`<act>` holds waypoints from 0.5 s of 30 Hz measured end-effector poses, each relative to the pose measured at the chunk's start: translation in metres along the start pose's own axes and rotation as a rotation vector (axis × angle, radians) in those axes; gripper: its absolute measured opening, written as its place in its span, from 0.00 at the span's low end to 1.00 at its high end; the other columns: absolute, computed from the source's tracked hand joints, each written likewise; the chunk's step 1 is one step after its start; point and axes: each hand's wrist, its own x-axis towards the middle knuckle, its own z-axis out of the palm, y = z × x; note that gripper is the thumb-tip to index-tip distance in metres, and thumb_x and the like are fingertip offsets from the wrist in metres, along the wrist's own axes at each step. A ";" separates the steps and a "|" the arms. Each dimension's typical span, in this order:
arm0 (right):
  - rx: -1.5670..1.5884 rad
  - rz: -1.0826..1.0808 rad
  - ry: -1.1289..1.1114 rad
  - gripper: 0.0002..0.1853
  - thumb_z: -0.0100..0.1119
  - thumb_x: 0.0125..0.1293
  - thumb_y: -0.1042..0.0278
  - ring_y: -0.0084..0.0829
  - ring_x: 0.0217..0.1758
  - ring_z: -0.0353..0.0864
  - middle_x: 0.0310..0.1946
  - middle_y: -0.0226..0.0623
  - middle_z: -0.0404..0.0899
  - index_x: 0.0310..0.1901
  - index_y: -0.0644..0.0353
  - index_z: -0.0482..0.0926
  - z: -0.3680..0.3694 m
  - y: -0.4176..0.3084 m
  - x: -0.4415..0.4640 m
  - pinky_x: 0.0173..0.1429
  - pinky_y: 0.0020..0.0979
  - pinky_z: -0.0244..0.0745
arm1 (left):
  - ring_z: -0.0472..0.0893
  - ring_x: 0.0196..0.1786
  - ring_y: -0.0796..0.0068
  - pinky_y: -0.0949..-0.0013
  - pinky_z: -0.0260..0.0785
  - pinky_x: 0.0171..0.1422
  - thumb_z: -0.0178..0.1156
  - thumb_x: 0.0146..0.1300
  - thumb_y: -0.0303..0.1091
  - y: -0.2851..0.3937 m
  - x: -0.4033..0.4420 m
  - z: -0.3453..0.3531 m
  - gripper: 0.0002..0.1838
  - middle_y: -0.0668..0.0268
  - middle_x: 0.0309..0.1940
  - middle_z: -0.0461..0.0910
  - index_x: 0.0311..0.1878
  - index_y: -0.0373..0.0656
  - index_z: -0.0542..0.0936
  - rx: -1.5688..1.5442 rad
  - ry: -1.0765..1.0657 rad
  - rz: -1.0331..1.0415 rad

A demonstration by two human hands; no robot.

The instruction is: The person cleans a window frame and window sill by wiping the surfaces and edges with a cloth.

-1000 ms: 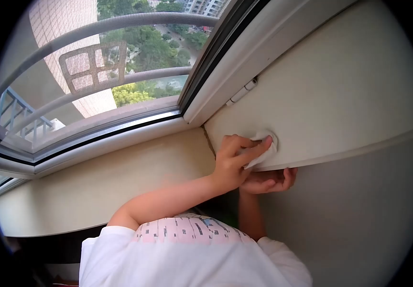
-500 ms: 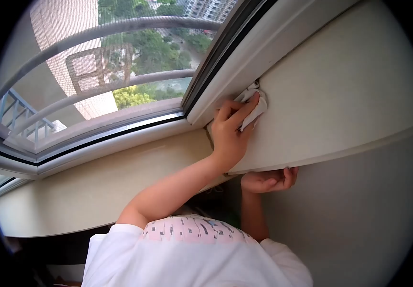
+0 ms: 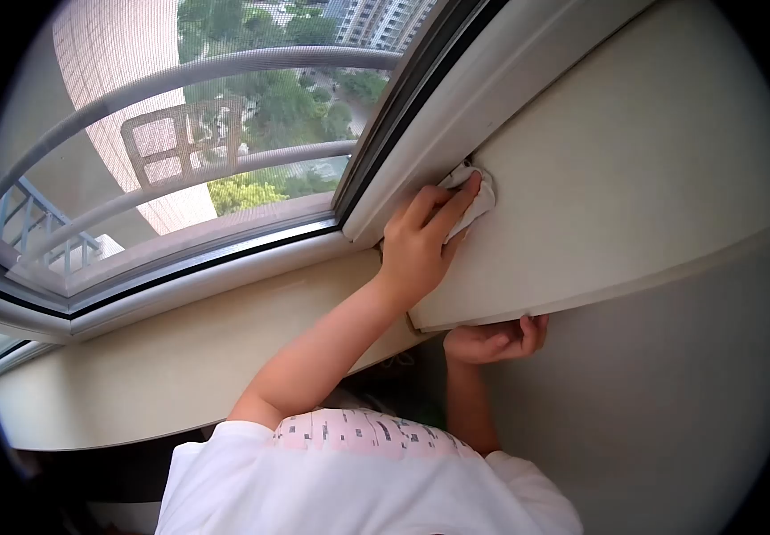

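Note:
My left hand (image 3: 419, 239) presses a crumpled white cloth (image 3: 474, 207) onto the cream panel (image 3: 617, 169), right where it meets the white window frame (image 3: 456, 107). The cloth is bunched under the fingers, and part of it is hidden by them. Below the panel's near edge, my right hand (image 3: 496, 341) is turned palm up with loosely bent fingers. Its fingertips touch or nearly touch that edge, and nothing shows in the palm.
A cream sill (image 3: 180, 348) runs left under the window. Behind the mesh screen (image 3: 269, 107) are curved grey rails (image 3: 225, 67), trees and buildings. A grey surface (image 3: 652, 401) drops below the panel, and a dark gap lies beneath the sill.
The view has shifted slightly. My left hand and the cloth have slid a little along the seam, covering more of a small fitting there. My right hand stays at the panel's edge.

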 end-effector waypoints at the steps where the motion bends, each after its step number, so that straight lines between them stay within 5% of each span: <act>1: 0.034 -0.003 -0.003 0.21 0.36 0.77 0.54 0.48 0.71 0.64 0.66 0.51 0.61 0.55 0.65 0.68 -0.001 0.004 -0.002 0.73 0.53 0.63 | 0.79 0.37 0.59 0.60 0.75 0.42 0.69 0.49 0.20 0.004 0.003 0.001 0.34 0.63 0.42 0.77 0.65 0.45 0.82 0.005 0.003 0.014; 3: 0.065 -0.007 0.001 0.21 0.36 0.78 0.54 0.48 0.72 0.63 0.66 0.52 0.61 0.55 0.65 0.68 0.001 0.006 -0.004 0.74 0.53 0.62 | 0.79 0.34 0.67 0.65 0.73 0.35 0.69 0.49 0.17 0.021 0.000 0.002 0.33 0.63 0.40 0.79 0.63 0.47 0.84 -0.007 0.089 -0.053; 6: 0.093 0.004 -0.001 0.21 0.36 0.78 0.54 0.48 0.72 0.63 0.67 0.51 0.60 0.56 0.66 0.67 0.001 0.005 -0.010 0.74 0.53 0.62 | 0.79 0.33 0.69 0.67 0.74 0.35 0.70 0.46 0.18 0.048 -0.017 -0.003 0.30 0.64 0.39 0.79 0.59 0.40 0.85 -0.126 0.023 0.189; 8: -0.404 -0.031 0.008 0.21 0.35 0.79 0.54 0.44 0.69 0.66 0.66 0.48 0.60 0.54 0.65 0.68 0.005 0.002 -0.018 0.71 0.48 0.69 | 0.75 0.29 0.69 0.68 0.74 0.34 0.67 0.41 0.27 0.070 -0.032 0.009 0.30 0.66 0.34 0.77 0.56 0.39 0.85 -0.138 0.115 0.324; 9: -0.410 -0.028 0.009 0.21 0.35 0.79 0.54 0.44 0.69 0.66 0.66 0.48 0.60 0.54 0.65 0.68 0.004 0.000 -0.019 0.71 0.48 0.69 | 0.75 0.28 0.70 0.70 0.73 0.33 0.66 0.41 0.27 0.072 -0.033 0.011 0.30 0.66 0.33 0.78 0.54 0.39 0.86 -0.092 0.161 0.418; 13: 0.041 0.102 0.092 0.20 0.35 0.78 0.55 0.45 0.69 0.67 0.67 0.48 0.60 0.55 0.64 0.68 0.006 -0.003 -0.015 0.71 0.49 0.69 | 0.75 0.29 0.69 0.68 0.74 0.34 0.65 0.39 0.26 0.064 -0.030 0.009 0.32 0.65 0.34 0.78 0.55 0.39 0.86 -0.131 0.134 0.447; 15: 0.167 0.130 0.116 0.20 0.35 0.78 0.55 0.45 0.69 0.67 0.67 0.48 0.60 0.55 0.64 0.68 0.009 -0.001 -0.009 0.71 0.49 0.69 | 0.77 0.30 0.71 0.70 0.72 0.31 0.73 0.37 0.22 0.063 -0.014 -0.003 0.31 0.67 0.35 0.77 0.53 0.40 0.88 -0.197 0.068 0.240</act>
